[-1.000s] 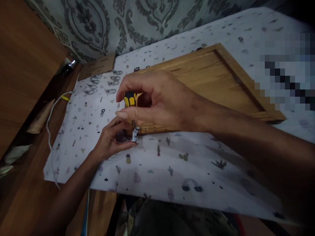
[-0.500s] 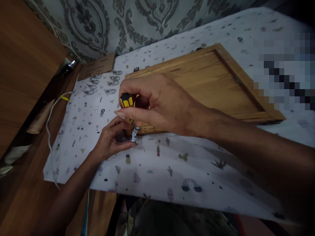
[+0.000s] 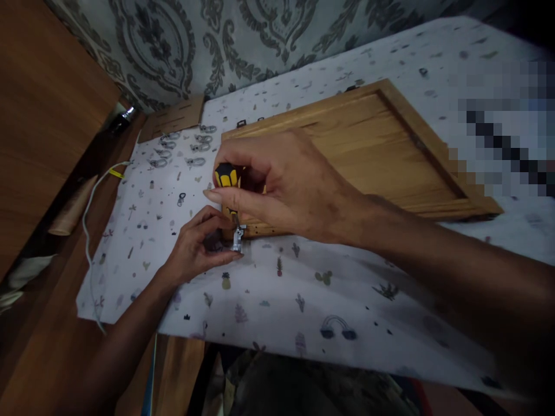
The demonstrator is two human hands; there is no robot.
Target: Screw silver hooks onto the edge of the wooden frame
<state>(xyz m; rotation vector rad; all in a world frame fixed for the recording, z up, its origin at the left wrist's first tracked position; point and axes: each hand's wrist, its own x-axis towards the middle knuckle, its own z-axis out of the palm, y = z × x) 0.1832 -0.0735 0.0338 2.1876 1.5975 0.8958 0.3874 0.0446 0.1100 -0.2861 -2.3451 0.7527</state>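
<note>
My right hand (image 3: 281, 188) is closed round a screwdriver with a black and yellow handle (image 3: 226, 176). The screwdriver stands upright over a small metal hinge (image 3: 237, 237) at the near left corner of a wooden cabinet door (image 3: 368, 144). That door lies flat on a white patterned sheet (image 3: 303, 289). My left hand (image 3: 197, 248) pinches the hinge and holds it against the door's edge.
Several loose metal hinges (image 3: 182, 147) lie on the sheet at the back left. A white cable (image 3: 89, 214) hangs along the sheet's left edge. A brown wooden panel (image 3: 39, 115) stands at the left. Patterned wallpaper (image 3: 217, 34) runs behind. A blurred patch sits at the right.
My right hand's fingers have shifted a little on the screwdriver handle, as if turning it. The left hand and the hinge have stayed put.
</note>
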